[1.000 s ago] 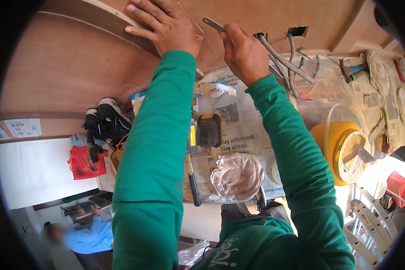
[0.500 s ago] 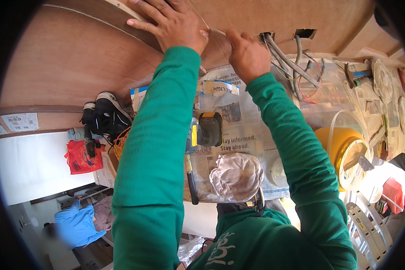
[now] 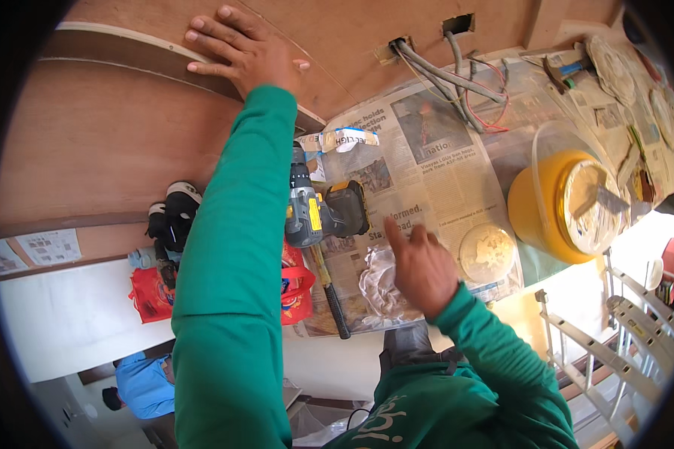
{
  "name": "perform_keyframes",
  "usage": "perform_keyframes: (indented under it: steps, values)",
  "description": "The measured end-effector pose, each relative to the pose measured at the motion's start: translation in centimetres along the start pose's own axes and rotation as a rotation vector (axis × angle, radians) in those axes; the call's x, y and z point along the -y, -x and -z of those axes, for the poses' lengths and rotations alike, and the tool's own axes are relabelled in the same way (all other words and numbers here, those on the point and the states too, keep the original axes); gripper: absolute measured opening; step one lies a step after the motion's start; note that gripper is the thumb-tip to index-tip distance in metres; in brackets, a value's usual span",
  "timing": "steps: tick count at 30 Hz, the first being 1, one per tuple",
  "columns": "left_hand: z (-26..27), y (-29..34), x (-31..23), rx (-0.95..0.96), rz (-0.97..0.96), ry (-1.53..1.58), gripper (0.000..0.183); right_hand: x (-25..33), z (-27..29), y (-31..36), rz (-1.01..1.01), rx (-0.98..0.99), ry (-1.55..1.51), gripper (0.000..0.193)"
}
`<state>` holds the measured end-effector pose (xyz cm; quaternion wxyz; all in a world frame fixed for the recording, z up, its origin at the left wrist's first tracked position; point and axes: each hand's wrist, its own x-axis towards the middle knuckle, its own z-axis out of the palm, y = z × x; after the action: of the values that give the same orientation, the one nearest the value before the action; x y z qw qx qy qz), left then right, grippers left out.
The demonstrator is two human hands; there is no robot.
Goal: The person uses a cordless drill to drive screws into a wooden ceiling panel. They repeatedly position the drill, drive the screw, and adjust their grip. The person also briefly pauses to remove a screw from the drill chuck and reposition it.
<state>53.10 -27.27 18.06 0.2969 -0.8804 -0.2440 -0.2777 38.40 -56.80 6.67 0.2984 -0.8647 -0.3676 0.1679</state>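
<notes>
My left hand (image 3: 251, 63) lies spread on a brown plywood panel (image 3: 337, 45), its fingertips by a curved wooden edge strip (image 3: 127, 36). Over the newspaper-covered surface hangs my right hand (image 3: 424, 273), slightly blurred, index finger stretched out and the others bent; nothing shows in it. It is close to a crumpled whitish cloth (image 3: 380, 283), partly behind the fingers. To its left, apart from it, lies a cordless drill (image 3: 305, 213) with a black battery (image 3: 347, 209). A black-gripped tool handle (image 3: 335, 307) reaches out from below the drill; its head is hidden.
A yellow bucket (image 3: 535, 198) bears a scraper (image 3: 606, 203) on its putty-smeared top. Grey cables (image 3: 457, 82) hang from a cut-out. A hammer (image 3: 569, 69) lies far right, a ladder (image 3: 584, 352) lower right. A red bag (image 3: 298, 288), shoes (image 3: 178, 217) and a person in blue (image 3: 144, 385) are left.
My right hand has left the panel and come down toward the cloth and drill. My left hand stays on the panel; the whole view has shifted, showing more of the drill and bucket.
</notes>
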Motion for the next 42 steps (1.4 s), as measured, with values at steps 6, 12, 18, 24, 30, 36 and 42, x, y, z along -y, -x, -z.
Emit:
perform_keyframes:
  steps: [6,12,18,24,30,36,42]
  values:
    - [2.0,0.0,-0.4,0.166,-0.023,-0.157,0.14,-2.8,-2.8,6.7,-0.058,0.071,0.114,0.053]
    - [2.7,0.4,4.7,-0.088,-0.149,-0.052,0.139,-1.4,-1.4,2.3,-0.009,-0.303,-0.105,0.022]
    - [3.4,-1.1,1.9,0.01,-0.135,-0.095,0.157,1.0,1.1,-13.6,-0.175,-0.53,-0.905,0.031]
    - [2.6,-1.6,0.1,0.061,-0.044,-0.215,0.164,3.3,0.1,-24.8,-0.388,-0.503,-0.565,0.061]
    - [1.9,-1.8,-0.5,0.091,0.021,-0.193,0.165,3.9,-0.1,-28.9,-0.471,-0.218,-0.81,0.066]
    - [1.6,-1.6,-0.7,0.11,0.054,-0.15,0.165,4.4,-2.9,-30.8,-0.481,-0.136,-1.435,0.047]
    - [0.7,-1.1,-0.2,0.07,0.032,-0.149,0.165,4.7,-4.1,-30.5,-0.374,-0.25,-1.656,0.039]
